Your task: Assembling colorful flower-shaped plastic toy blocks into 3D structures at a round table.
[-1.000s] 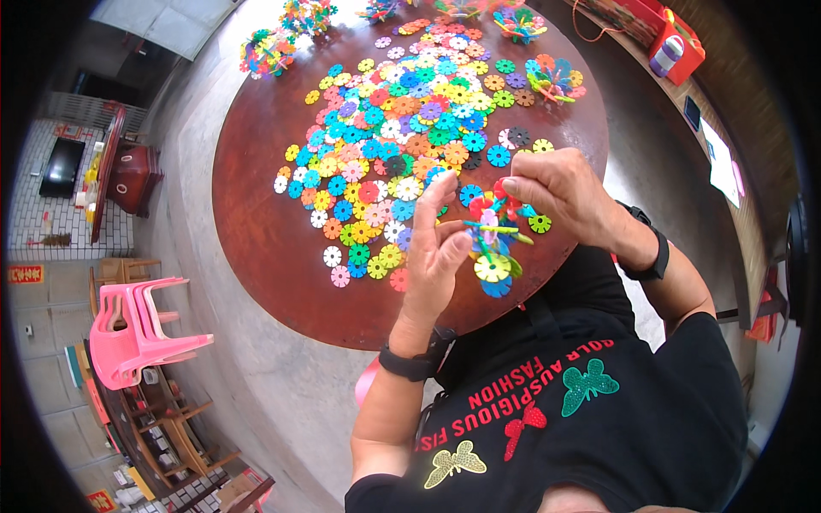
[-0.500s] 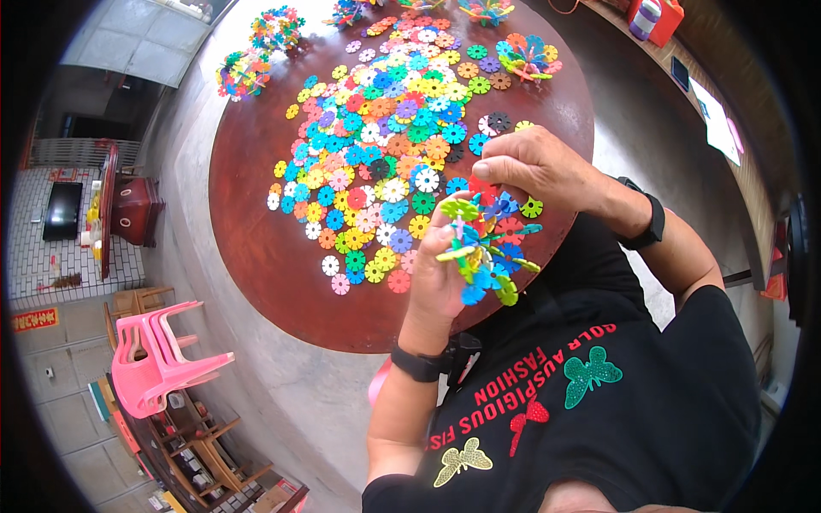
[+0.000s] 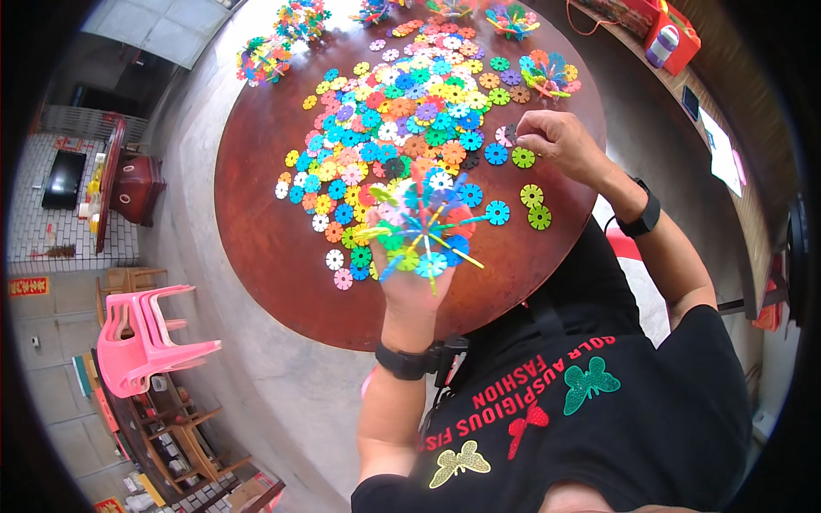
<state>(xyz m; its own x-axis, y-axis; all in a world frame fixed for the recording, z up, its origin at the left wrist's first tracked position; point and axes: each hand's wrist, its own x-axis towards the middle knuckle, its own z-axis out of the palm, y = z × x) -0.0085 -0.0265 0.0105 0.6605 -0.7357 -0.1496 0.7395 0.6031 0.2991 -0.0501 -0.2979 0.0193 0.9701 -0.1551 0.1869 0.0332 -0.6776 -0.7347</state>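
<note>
My left hand [image 3: 414,289] holds up a spiky cluster of interlocked plastic snowflake discs [image 3: 428,227], in blue, green, yellow and red, over the near part of the table. The cluster hides most of its fingers. Above the table's right side, my right hand [image 3: 560,147] has thumb and fingers curled together; anything between the fingertips is too small to make out. Close by its fingertips are a dark disc, a blue disc [image 3: 496,154] and a green disc [image 3: 523,157]. Loose multicoloured snowflake discs [image 3: 389,128] form a broad heap beyond my left hand.
The round dark red table [image 3: 274,265] carries several finished-looking disc clusters [image 3: 550,73] along its far rim. A pink plastic chair [image 3: 141,342] stands on the floor at left. On a side counter at right are a phone [image 3: 690,101], papers [image 3: 720,150] and a bottle [image 3: 662,46].
My left hand has swung the disc cluster left and turned it. My right hand has come away from the cluster and moved right and farther out, toward the loose discs.
</note>
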